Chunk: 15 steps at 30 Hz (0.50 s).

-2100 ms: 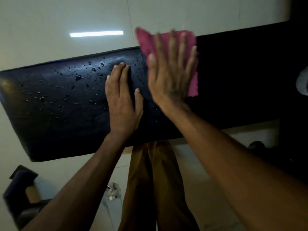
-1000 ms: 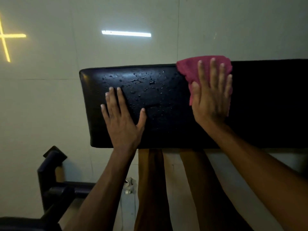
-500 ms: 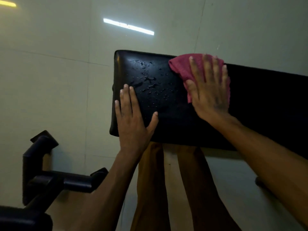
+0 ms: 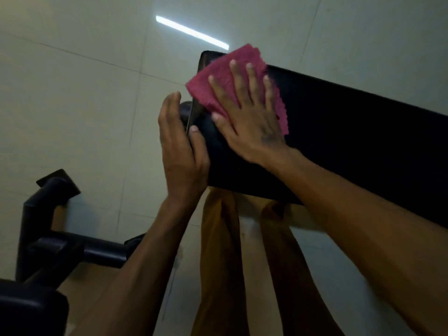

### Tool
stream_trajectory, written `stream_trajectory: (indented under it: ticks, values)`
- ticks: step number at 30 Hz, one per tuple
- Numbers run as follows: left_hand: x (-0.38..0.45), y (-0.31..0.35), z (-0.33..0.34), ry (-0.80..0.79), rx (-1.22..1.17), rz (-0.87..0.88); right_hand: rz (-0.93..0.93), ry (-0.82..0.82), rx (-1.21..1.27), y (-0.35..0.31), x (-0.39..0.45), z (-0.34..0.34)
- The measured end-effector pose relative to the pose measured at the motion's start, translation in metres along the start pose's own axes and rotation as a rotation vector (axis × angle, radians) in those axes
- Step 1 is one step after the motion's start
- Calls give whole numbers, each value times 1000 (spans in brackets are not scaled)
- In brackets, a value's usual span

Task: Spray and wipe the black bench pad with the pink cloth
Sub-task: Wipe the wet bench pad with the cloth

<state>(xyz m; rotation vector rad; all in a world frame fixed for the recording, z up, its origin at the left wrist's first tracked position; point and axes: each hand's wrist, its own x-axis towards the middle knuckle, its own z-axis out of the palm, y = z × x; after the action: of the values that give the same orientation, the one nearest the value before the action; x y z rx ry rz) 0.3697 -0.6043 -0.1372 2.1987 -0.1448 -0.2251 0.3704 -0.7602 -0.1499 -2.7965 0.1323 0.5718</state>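
**A:** Your right hand [image 4: 249, 117] lies flat on the pink cloth [image 4: 228, 76], fingers straight and fanned, pressing it down on the black bench pad [image 4: 351, 132]. That cloth sits right at the pad's left end, with one corner hanging past the far edge. I'd say you're finishing the stroke at the end of the surface.

**B:** And my left hand [image 4: 179, 146]?

**A:** It's wrapped over the end of the pad. The thumb lies on top of the surface and the fingers curve round the end face, so that grip is clamped on the pad. It looks like it's bracing the pad against your push.

**B:** How do I make this pass count?

**A:** Keep your palm weight spread evenly. Carry the cloth over the rounded end so the corner and edge seam get wiped, not only the flat top. Your left thumb covers part of the pad just beside the cloth. You'd probably need to shift it to reach that patch.

**B:** Anything about my arms?

**A:** Both forearms reach forward and up from the bottom of the view. The right one comes in from the right, wrist fairly straight. The left wrist is turned so the hand's back faces left. I can't see any droplets on the pad in this dim light, so go by touch for damp spots.
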Motion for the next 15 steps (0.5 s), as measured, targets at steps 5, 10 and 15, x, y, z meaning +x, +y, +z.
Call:
stream_trajectory:
  ticks: [5,10,15]
  values:
    - [36,16,14,-67,223,214,-200,-69,186,38,-38,-25]
    - [33,33,63,-437,686,555,351,102,196,115,-109,-19]
    - [47,13,67,-412,785,499,418,-120,224,139,-135,-3]
